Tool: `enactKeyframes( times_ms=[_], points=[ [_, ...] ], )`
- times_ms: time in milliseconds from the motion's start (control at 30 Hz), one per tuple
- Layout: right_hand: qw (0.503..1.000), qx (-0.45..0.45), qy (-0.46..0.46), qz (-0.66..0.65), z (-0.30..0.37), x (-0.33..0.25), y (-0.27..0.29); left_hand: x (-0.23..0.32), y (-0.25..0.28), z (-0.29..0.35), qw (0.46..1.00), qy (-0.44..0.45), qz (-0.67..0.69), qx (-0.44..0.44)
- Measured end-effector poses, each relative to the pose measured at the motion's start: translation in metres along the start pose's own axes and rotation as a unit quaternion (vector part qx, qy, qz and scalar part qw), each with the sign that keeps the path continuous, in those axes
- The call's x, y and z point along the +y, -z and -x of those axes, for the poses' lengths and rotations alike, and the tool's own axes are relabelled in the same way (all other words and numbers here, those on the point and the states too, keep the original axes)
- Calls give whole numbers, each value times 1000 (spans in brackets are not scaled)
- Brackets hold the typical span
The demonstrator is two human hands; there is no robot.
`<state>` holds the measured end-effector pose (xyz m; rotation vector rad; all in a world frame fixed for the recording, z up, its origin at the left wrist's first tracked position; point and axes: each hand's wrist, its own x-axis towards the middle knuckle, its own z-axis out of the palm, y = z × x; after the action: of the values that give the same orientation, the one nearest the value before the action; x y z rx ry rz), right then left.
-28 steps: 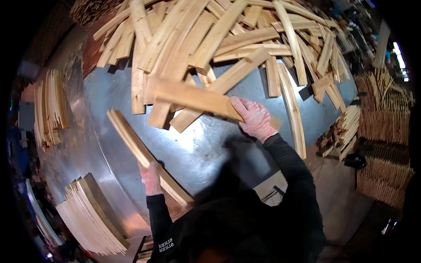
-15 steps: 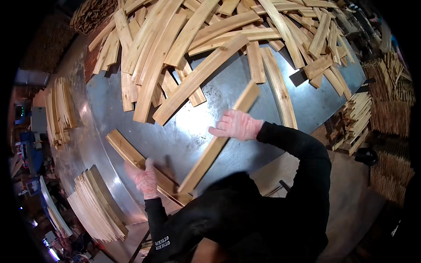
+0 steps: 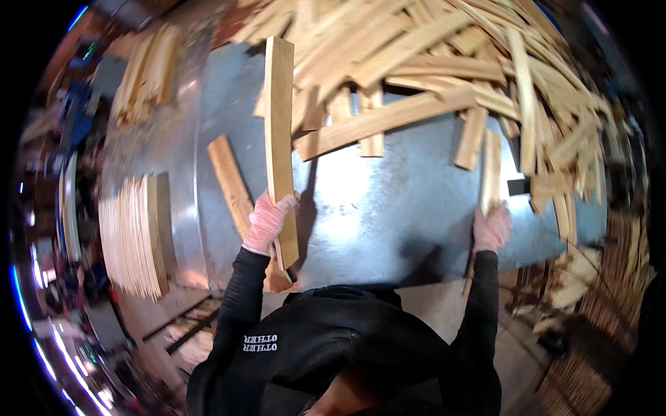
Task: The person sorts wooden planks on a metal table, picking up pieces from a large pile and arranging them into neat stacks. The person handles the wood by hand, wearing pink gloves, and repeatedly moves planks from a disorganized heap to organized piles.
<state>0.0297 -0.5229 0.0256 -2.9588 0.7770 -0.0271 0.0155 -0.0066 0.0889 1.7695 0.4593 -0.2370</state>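
My left hand [image 3: 269, 223], in a pink-and-white knit glove, is closed round the lower part of a wooden board [image 3: 279, 118]. This board is raised off the metal table and points away from me. Beneath it a second board [image 3: 230, 179] lies on the table, partly hidden by the hand. To the right, my right hand [image 3: 492, 227], gloved alike, is closed on another wooden board [image 3: 491, 163]. That board's far part shows beyond the fingers, close to the heap; the hand covers its middle.
A large loose heap of boards [image 3: 409, 45] covers the far side of the metal table [image 3: 361, 222]. At the left stand a near row of boards on edge [image 3: 132, 236] and a farther stack [image 3: 146, 73]. More stacked wood [image 3: 617, 256] is at the right.
The view has turned, shifting the scene. My left hand has gone from the board lying on the table to gripping a raised one. My right hand has moved right, from one board to another.
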Motion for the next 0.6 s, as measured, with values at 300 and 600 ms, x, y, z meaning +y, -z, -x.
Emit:
enactKeyframes(
  times_ms=[300, 600],
  points=[
    [955, 48, 20, -291, -18, 66, -63, -39, 124, 43, 922, 250, -193, 225],
    [795, 18, 591, 134, -87, -265, 18, -131, 179, 44, 861, 268, -354, 248]
  ],
)
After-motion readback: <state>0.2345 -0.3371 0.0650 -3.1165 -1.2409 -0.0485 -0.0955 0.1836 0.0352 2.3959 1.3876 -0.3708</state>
